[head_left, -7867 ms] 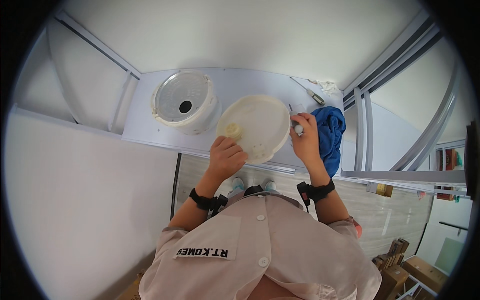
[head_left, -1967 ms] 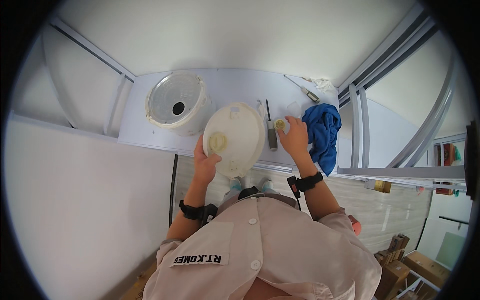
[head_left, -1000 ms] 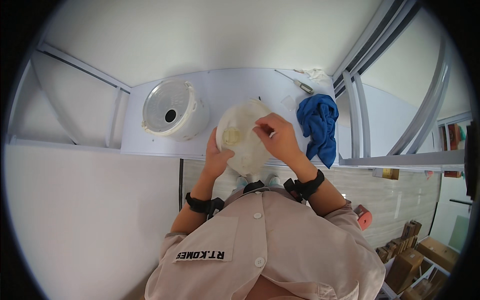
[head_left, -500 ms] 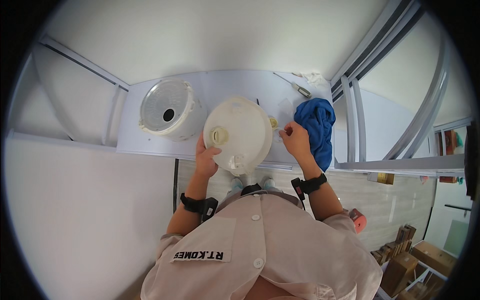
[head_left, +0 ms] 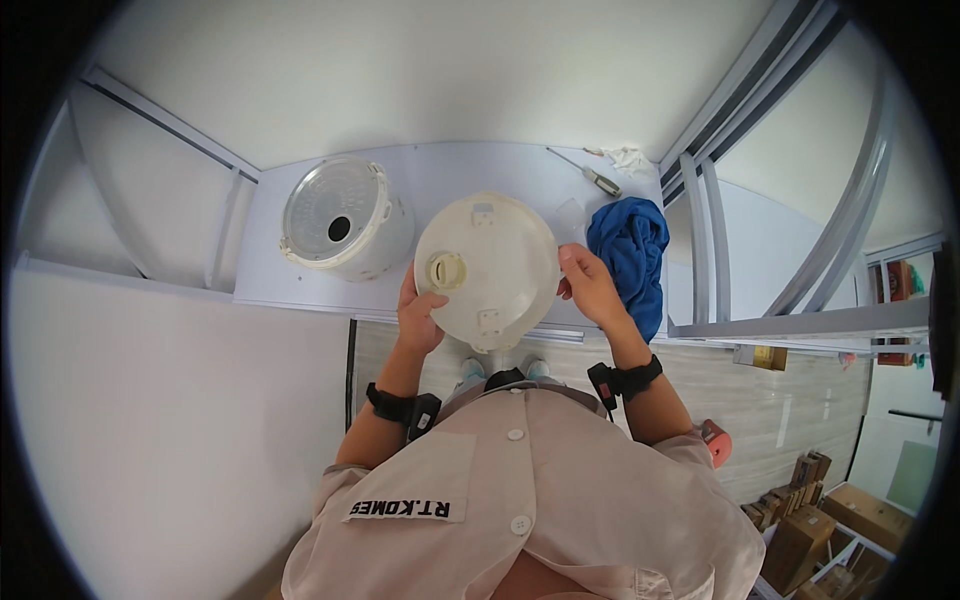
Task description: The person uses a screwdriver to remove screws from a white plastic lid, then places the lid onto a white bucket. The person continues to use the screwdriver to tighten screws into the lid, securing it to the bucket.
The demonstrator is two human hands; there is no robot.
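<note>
A round cream plastic lid (head_left: 490, 262) faces up in front of me above the white table, with a slotted round knob (head_left: 446, 270) near its left side and a small fitting at its top and bottom. My left hand (head_left: 418, 315) grips the left rim, thumb on top and fingers underneath. At the right rim, my right hand (head_left: 590, 285) has its fingers curled in against the edge; the fingertips are partly hidden. Left of the lid stands a white round pot (head_left: 390, 245) topped by a silvery disc (head_left: 335, 205) with a dark round hole.
A blue cloth (head_left: 630, 255) lies bunched at the table's right end. Behind it are a screwdriver (head_left: 600, 181), crumpled white tissue (head_left: 628, 159) and a small clear piece (head_left: 571, 214). Metal frame bars (head_left: 705, 240) rise at the right. Cardboard boxes (head_left: 800, 545) stand on the floor.
The lid has shifted slightly right and turned flatter toward me. My right hand has moved from beside a small clear disc to the lid's rim. The lid now covers the small yellowish ring.
</note>
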